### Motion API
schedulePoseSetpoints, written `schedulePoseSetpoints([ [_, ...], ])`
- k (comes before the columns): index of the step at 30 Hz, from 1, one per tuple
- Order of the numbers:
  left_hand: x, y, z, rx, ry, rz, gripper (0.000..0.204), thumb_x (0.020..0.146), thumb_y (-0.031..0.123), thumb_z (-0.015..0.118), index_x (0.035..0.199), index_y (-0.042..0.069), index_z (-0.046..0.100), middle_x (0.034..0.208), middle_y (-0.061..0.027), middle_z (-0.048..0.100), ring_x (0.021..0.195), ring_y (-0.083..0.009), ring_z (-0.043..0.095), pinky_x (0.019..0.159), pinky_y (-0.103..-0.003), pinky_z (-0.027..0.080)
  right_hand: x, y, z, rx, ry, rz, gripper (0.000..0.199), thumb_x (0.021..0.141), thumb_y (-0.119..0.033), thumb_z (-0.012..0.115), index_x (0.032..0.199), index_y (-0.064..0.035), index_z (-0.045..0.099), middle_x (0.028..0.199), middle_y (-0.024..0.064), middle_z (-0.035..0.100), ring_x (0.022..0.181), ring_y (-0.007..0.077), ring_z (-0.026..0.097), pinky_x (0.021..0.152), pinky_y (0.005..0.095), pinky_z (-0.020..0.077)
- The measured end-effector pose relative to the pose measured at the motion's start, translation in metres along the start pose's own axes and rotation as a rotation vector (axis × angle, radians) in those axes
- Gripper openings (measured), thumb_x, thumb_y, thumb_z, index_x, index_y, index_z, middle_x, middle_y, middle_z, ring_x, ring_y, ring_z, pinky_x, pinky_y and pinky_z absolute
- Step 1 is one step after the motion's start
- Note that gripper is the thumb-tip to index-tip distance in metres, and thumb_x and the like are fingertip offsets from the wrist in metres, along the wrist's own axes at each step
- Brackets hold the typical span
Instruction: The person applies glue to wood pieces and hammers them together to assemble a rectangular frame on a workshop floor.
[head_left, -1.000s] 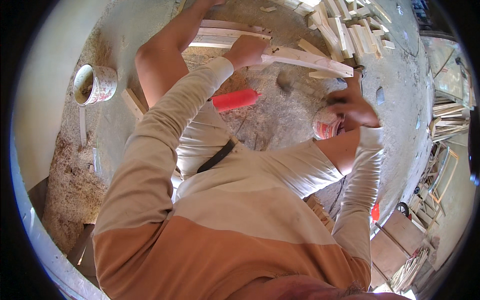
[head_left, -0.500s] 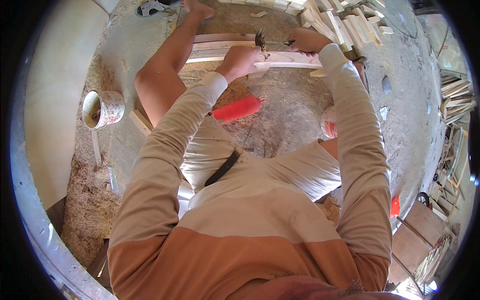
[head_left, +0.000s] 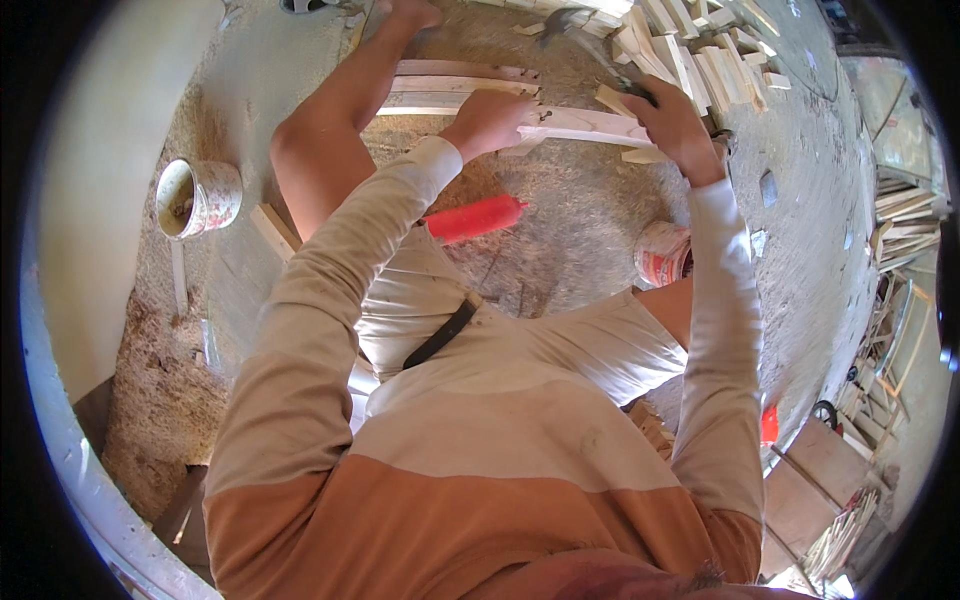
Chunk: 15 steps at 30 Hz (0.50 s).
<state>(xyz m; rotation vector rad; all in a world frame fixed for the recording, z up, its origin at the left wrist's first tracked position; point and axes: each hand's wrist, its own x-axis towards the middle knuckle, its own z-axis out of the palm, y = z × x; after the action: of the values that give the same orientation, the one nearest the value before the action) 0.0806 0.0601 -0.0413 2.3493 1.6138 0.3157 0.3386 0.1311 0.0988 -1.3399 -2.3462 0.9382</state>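
My right hand (head_left: 675, 120) is wrapped round the dark grip of a hammer (head_left: 597, 50). The hammer is lifted at an angle, and its head, smeared by motion, lies over the floor beyond the wooden strips. My left hand (head_left: 488, 124) is closed over the pale wooden strips (head_left: 590, 124), which run crosswise on the floor in front of me. Its fingertips rest near a small dark mark where the pieces meet; whatever they pinch is too small to make out. Beyond that hand lies another strip (head_left: 460, 69) with a reddish-brown tint.
A red bottle-like object (head_left: 476, 220) lies between my legs. One bucket (head_left: 198, 200) stands at my left, and a red-and-white bucket (head_left: 662, 253) is by my right leg. Stacked wood pieces (head_left: 700, 60) fill the far right. My bare leg (head_left: 330, 140) stretches along the strips' left ends.
My right hand has drawn back to the right, swinging the hammer up and away from the left hand. The left hand stays at the strips. The view has shifted slightly.
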Motion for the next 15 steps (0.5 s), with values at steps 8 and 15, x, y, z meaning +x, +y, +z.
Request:
schedulePoseSetpoints([
  [8, -0.004, 0.003, -0.006, -0.055, 0.039, 0.016, 0.025, 0.072, 0.016, 0.071, 0.096, 0.01, 0.069, 0.082, -0.0133, 0.071, 0.076, -0.0336, 0.07, 0.067, -0.045, 0.055, -0.12, -0.053, 0.04, -0.019, 0.319, 0.142, 0.027, 0.098, -0.024, 0.064, 0.102, 0.0011, 0.055, 0.06, 0.0108, 0.056, 0.05, 0.0179, 0.055, 0.046, 0.0358, 0.0404],
  [15, 0.006, 0.003, -0.008, 0.021, 0.009, -0.001, 0.031, 0.072, 0.018, 0.071, 0.1, 0.007, 0.065, 0.082, -0.0155, 0.07, 0.08, -0.0352, 0.07, 0.07, -0.048, 0.054, -0.129, -0.038, 0.057, -0.058, 0.223, 0.073, 0.028, 0.095, -0.024, 0.067, 0.096, 0.0023, 0.059, 0.076, 0.027, 0.061, 0.069, 0.0472, 0.059, 0.061, 0.0495, 0.0459],
])
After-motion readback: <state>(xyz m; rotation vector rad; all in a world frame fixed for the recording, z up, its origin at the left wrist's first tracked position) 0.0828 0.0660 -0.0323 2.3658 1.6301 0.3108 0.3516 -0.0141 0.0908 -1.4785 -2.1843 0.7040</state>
